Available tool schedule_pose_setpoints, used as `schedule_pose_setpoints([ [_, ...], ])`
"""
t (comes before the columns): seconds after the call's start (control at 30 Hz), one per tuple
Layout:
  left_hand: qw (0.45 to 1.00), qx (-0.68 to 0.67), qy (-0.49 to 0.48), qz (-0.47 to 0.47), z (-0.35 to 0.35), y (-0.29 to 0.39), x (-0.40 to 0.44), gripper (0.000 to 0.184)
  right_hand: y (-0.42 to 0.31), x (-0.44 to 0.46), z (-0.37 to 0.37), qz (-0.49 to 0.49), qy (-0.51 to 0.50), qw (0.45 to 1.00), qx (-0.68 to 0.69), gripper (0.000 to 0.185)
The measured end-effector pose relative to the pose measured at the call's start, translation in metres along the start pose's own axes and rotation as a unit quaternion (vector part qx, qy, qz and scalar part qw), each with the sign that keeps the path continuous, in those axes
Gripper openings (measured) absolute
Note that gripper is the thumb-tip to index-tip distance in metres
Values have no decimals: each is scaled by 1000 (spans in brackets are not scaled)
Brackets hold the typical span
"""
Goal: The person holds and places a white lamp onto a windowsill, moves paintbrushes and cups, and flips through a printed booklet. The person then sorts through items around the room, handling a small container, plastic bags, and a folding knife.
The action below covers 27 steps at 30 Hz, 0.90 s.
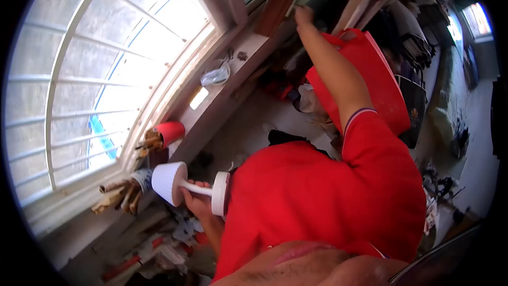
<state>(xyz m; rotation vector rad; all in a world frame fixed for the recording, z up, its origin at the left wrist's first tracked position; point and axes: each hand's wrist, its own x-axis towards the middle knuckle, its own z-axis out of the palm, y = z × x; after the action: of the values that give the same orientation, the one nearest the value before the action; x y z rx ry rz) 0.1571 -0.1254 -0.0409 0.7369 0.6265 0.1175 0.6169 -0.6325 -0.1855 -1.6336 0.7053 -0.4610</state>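
My left hand point(197, 199) is closed round the thin stem of a small white table lamp point(170, 182) with a ribbed shade. The lamp lies sideways, its shade towards the window and its round base close to my red shirt. My right hand point(303, 16) is stretched out at the far end of my arm, beside a brown wooden board point(281, 2). Its fingers look curled; what they hold, if anything, is too small to make out.
A barred window point(106, 74) fills the left. Along its sill stand a red cup point(170, 132) with sticks, a bundle of brown rolls point(124, 193) and a clear plastic item point(215, 77). A red bag point(370, 79) hangs beside my right arm. Clutter covers the floor below.
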Motion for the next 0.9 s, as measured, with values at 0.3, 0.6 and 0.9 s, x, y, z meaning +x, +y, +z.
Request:
schedule_pose_setpoints([
  [0.3,999,6,40,12,24,-3,-3,38,-15,-245,-16,-7,-205,975,81,30],
  [0.6,996,8,83,31,23,-3,-9,38,-22,-272,75,-110,-344,908,-214,49],
  [0.9,995,-20,89,49,8,0,-13,38,-39,-265,73,-104,-293,929,-200,35],
])
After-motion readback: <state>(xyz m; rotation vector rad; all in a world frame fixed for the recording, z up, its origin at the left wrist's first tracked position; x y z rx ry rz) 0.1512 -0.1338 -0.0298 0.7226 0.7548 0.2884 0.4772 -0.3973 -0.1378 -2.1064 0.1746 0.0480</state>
